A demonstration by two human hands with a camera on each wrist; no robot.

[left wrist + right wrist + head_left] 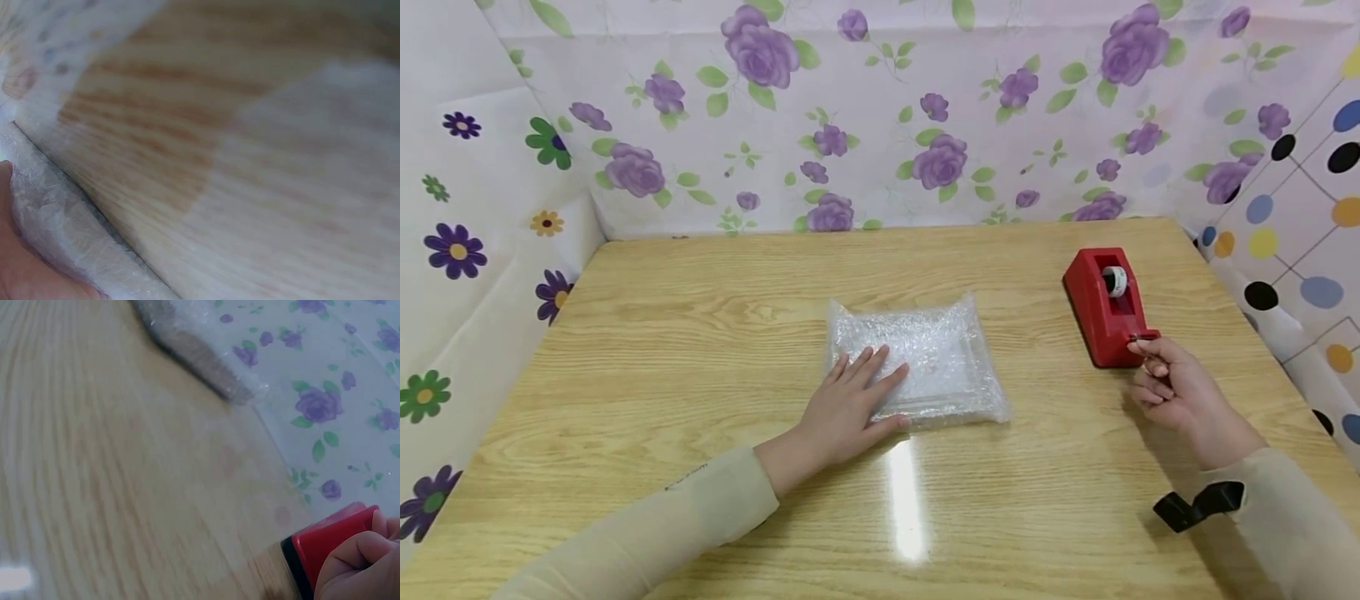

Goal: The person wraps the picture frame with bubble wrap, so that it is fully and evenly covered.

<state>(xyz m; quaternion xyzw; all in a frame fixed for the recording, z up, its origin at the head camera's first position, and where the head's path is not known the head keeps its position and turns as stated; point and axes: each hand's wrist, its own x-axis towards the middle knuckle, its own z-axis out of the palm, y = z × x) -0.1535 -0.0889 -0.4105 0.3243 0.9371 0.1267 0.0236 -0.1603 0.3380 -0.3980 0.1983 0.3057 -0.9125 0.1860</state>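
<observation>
A flat rectangular package in clear bubble wrap [936, 354] lies on the wooden table. My left hand [842, 417] rests on its left side with the fingers spread. Part of that hand and the wrap's edge show at the lower left of the left wrist view. Over on the right stands a red tape dispenser [1097, 312] with a small roll of tape [1116, 282] in it. At its front cutting edge, my right hand [1176, 396] pinches the tape end between thumb and forefinger, the other fingers curled. The tape end itself is barely visible.
The light wood-grain table [700, 333] reflects a bright strip of light. Purple-flowered sheeting [880, 108] hangs behind it, with patterned sheeting at both sides. A black strap end [1198, 504] dangles from the right sleeve.
</observation>
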